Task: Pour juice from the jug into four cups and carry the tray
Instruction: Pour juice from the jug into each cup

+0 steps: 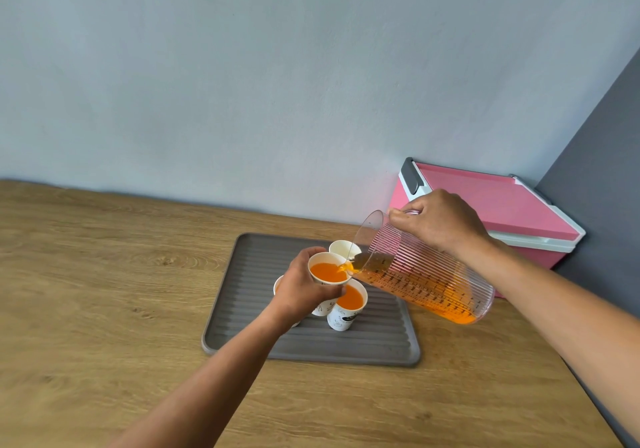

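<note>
A grey ribbed tray (242, 309) lies on the wooden table. My right hand (440, 221) grips the handle of a clear ribbed jug (426, 274), tilted left, and orange juice runs from its spout. My left hand (301, 288) holds a white paper cup (327, 271) above the tray under the spout; orange juice nearly fills it. A second cup (346, 309) holding juice stands on the tray just right of my left hand. A third cup (278, 285) is mostly hidden behind that hand. An empty white cup (343, 248) stands at the back of the tray.
A pink and white cooler box (502, 212) sits at the back right against the pale blue wall. The table's right edge (588, 399) runs diagonally beside a dark grey wall. Bare wood table (104, 292) stretches to the left of the tray.
</note>
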### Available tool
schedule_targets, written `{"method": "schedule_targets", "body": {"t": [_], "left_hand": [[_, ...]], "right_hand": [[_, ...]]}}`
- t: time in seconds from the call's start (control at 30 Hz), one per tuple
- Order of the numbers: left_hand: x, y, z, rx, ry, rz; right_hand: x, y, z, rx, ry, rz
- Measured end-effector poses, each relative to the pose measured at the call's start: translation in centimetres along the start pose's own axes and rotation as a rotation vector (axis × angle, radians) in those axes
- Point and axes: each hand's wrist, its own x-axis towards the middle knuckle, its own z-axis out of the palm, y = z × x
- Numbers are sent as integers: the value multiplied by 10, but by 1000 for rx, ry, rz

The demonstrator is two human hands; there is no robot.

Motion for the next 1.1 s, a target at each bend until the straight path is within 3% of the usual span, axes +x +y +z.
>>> {"method": "schedule_targets", "body": {"t": [1.1], "left_hand": [[5, -4, 0, -3, 17, 10]], "right_hand": [[5, 5, 5, 26, 7, -29]]}}
